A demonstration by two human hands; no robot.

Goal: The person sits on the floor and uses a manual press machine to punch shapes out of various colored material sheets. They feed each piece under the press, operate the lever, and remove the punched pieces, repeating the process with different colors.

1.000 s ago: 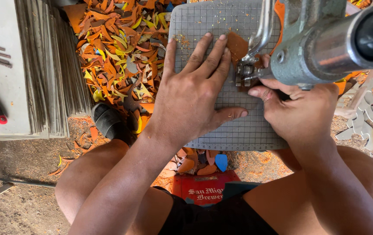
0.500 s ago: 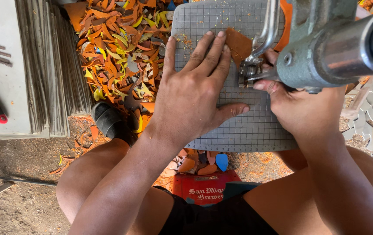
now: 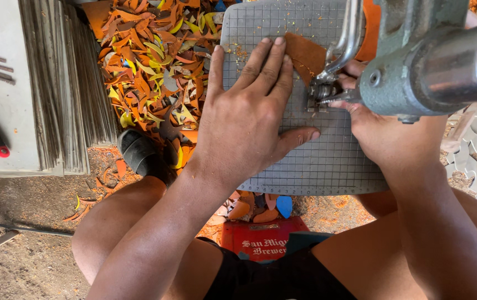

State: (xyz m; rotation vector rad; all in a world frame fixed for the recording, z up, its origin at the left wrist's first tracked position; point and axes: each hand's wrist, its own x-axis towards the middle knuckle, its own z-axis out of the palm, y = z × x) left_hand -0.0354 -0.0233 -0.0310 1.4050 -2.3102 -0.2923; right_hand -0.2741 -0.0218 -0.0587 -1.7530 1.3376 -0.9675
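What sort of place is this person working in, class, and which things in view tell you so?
Probably a small craft workshop with a dirt floor. A metal cutting machine stands over a gridded work table, where the left hand presses an orange-brown sheet. Orange and yellow offcuts lie heaped beside stacked grey boards.

Your left hand (image 3: 247, 116) presses the brown piece (image 3: 305, 53) flat on the gridded mat (image 3: 327, 161); your right hand (image 3: 380, 130) steadies it beside the saw blade (image 3: 319, 89)

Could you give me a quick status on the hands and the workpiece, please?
Left hand flat, pinning brown piece to gridded table. Right hand beside blade. Machine arm hides right fingertips.
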